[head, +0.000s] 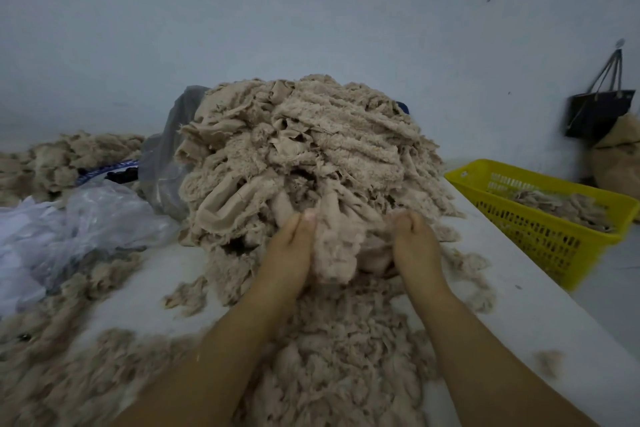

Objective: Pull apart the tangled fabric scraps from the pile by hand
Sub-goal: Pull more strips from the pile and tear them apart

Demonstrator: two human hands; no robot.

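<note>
A tall pile of tangled beige fabric scraps [304, 149] stands on the white table [519, 305] in front of me. At its near foot, my left hand [287, 253] and my right hand [415, 246] both grip one fluffy beige clump [336, 253] that hangs between them. The fingers of both hands are buried in the cloth, so only the backs of the hands and the thumbs show. Loose, pulled-apart fluff [346, 357] lies between my forearms.
A yellow plastic basket [554, 239] with some scraps stands at the right table edge. Clear plastic bags [86, 218] lie at left, with more fluff [52, 163] behind and at lower left [52, 374]. A dark bag [595, 111] hangs on the wall.
</note>
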